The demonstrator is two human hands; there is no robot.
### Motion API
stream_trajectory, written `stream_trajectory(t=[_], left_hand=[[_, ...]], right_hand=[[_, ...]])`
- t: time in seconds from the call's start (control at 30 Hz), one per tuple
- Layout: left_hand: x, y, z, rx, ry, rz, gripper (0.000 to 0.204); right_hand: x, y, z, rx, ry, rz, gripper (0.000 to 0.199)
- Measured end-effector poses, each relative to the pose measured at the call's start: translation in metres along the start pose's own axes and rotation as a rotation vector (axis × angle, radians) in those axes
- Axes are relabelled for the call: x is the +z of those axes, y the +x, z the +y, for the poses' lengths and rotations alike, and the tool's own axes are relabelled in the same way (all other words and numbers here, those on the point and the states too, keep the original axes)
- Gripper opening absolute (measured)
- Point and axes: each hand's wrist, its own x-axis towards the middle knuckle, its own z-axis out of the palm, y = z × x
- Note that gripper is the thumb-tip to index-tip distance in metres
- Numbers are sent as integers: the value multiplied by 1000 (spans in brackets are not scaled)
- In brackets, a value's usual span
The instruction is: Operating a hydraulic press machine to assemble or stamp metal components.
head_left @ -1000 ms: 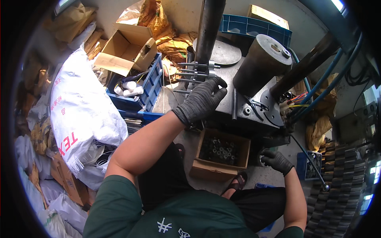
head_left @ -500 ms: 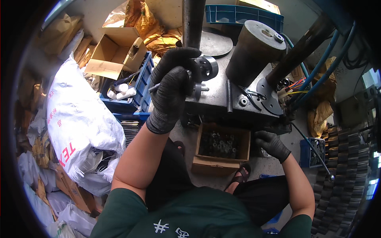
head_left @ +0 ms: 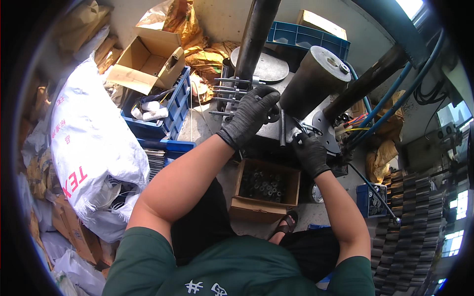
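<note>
Head view, seated worker at a metal machine bench. The left hand [head_left: 252, 116], in a dark knit glove, lies at about 12 o'clock from the worker's chest, its fingers curled down together over a small black ring-shaped part [head_left: 272, 114] on the grey bench plate [head_left: 269, 132]; only an edge of the part shows at 3 o'clock of the glove, so the exact grip cannot be told. Just at 9 o'clock of this hand, a rack of thin steel rods [head_left: 228, 93] juts from a dark upright column [head_left: 256, 37].

The right hand [head_left: 310, 154], also gloved, sits at 4 o'clock of the left hand, well apart from it, fingers bent and close together against the machine's front edge; whether they pinch anything cannot be told. At 12 o'clock of it stands a large dark cylinder [head_left: 316, 81].

Below both hands, at 6 o'clock, an open cardboard box [head_left: 265, 190] holds small dark metal parts. At 9 o'clock of the bench lie a blue plastic crate [head_left: 170, 118] with white rolls, and a white woven sack [head_left: 91, 148]. Blue hoses [head_left: 390, 93] run at 2 o'clock.
</note>
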Motion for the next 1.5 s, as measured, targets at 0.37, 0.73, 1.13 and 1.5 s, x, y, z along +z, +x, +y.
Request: stream_trajectory(t=[0.37, 0.73, 1.13, 1.5], left_hand=[[-9, 20, -18, -20, -47, -120, 24], [-2, 23, -23, 35, -50, -135, 24], [-8, 24, -28, 51, -1, -181, 20], [15, -8, -14, 160, -81, -453, 22]], right_hand=[[-35, 25, 9, 41, 146, 26, 23], [-171, 165, 43, -27, 312, 567, 20], [-164, 184, 58, 139, 97, 273, 35], [-109, -19, 4, 301, 1346, -156, 42]])
